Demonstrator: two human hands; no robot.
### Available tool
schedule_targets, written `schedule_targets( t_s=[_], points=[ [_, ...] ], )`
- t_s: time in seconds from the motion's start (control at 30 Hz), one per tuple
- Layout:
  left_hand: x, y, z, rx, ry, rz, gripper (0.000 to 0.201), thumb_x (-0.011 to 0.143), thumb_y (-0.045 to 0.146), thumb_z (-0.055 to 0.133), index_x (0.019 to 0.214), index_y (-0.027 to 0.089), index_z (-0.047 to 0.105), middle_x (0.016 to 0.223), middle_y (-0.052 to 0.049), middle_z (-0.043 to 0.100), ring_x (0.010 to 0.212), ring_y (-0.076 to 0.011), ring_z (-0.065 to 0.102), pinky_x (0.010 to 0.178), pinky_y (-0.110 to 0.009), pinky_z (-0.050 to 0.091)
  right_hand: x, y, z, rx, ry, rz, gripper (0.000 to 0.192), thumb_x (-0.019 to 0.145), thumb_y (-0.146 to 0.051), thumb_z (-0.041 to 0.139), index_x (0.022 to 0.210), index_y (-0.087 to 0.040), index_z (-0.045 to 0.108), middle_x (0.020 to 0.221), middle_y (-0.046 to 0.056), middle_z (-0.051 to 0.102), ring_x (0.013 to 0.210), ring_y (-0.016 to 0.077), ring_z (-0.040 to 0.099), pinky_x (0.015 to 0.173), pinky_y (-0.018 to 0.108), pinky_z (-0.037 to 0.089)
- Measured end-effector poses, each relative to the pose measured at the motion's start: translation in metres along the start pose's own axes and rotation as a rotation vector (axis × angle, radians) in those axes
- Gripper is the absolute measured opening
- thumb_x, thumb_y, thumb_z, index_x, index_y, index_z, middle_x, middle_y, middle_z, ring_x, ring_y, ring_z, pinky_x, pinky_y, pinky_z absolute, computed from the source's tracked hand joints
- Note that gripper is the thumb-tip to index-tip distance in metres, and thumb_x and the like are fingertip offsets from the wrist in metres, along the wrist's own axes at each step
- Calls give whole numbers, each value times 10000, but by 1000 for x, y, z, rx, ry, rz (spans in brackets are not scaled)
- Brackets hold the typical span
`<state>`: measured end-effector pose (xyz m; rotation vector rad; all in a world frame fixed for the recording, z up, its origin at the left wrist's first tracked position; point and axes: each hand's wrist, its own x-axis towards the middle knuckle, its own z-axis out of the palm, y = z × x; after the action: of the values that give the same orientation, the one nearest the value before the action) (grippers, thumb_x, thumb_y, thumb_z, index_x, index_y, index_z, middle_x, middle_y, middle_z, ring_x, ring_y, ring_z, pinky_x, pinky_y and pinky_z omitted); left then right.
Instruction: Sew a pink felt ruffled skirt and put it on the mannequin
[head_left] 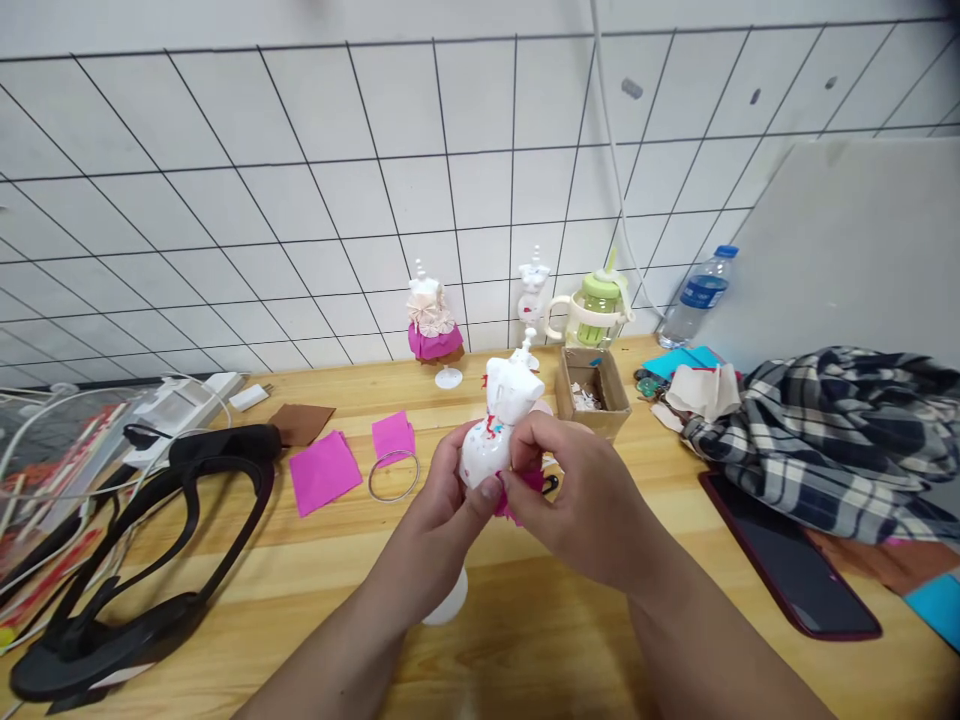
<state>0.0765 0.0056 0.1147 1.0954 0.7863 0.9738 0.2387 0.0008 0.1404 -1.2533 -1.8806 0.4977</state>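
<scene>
A small white dress-form mannequin (513, 390), dotted with red and blue specks, is tilted in front of me. My left hand (442, 515) is wrapped around its rounded lower part, with the thumb pressed at the front. My right hand (581, 490) is closed in a pinch on a piece of magenta cloth (523, 492) against the mannequin's lower right side. Part of the cloth is hidden by my fingers. Below my left wrist shows a white round base (448, 600), partly covered by the arm.
Magenta squares (325, 472) and a metal ring (394, 477) lie left. Behind stand a dressed mannequin (431, 315), a bare one (532, 285), a small cardboard box (619, 400), a green-lidded cup (596, 310) and a bottle (697, 300). Right are a phone (791, 560) and checked cloth (825, 440).
</scene>
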Motion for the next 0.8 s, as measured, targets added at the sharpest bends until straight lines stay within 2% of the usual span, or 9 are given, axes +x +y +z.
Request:
schedule_targets(
  t_s=[0.1,0.17,0.3,0.37,0.47,0.53,0.67,0.8],
  points=[
    [1,-3,-2,-16,64,-6,564,824,405,705,1326,263,490,861,-1,607,676,-117,477,581,-213,364,0,0,0,105,-19,14,139,792,-180,625,770,-223,494,688,-39,592,638,126,522,640,277,403],
    [0,-3,-4,-82,100,-22,573,822,428,701,1325,295,461,802,28,563,592,-85,411,519,-191,317,1,2,-2,242,-35,16,124,814,-238,651,877,-230,544,795,-17,635,724,139,581,685,277,455],
    [-2,2,-11,-263,41,-82,464,801,452,704,1185,247,544,674,46,469,513,-58,352,467,-162,289,3,9,-2,503,-87,99,274,871,-393,631,1089,-233,585,986,48,682,928,187,643,799,321,513],
    [-2,6,-14,-328,24,-107,400,796,445,704,1104,216,590,670,30,486,513,-61,377,453,-158,299,5,13,0,581,-132,162,311,873,-406,629,1122,-223,600,1043,66,685,956,192,642,806,328,520],
    [-2,10,-16,-376,51,-104,349,801,426,703,1059,206,620,746,-4,554,585,-87,468,467,-165,359,8,16,5,608,-150,240,266,846,-370,652,1060,-212,648,1082,63,672,910,172,625,716,286,514],
    [-1,11,-15,-380,68,-99,355,800,412,714,1075,207,627,801,-13,578,646,-101,510,499,-175,406,10,16,7,618,-170,276,218,846,-349,641,1010,-208,670,1027,48,672,832,148,605,651,257,491],
    [0,9,-15,-372,90,-102,299,835,409,689,1032,191,635,821,-12,581,656,-95,506,523,-179,430,12,17,10,594,-185,293,188,843,-323,632,973,-200,692,876,14,658,661,100,516,575,227,436],
    [1,6,-15,-336,97,-100,359,856,436,662,1126,203,623,824,-9,583,642,-87,499,536,-172,432,14,18,14,552,-168,314,159,822,-320,647,888,-184,694,782,-7,633,549,71,395,498,218,353]
  ],
)
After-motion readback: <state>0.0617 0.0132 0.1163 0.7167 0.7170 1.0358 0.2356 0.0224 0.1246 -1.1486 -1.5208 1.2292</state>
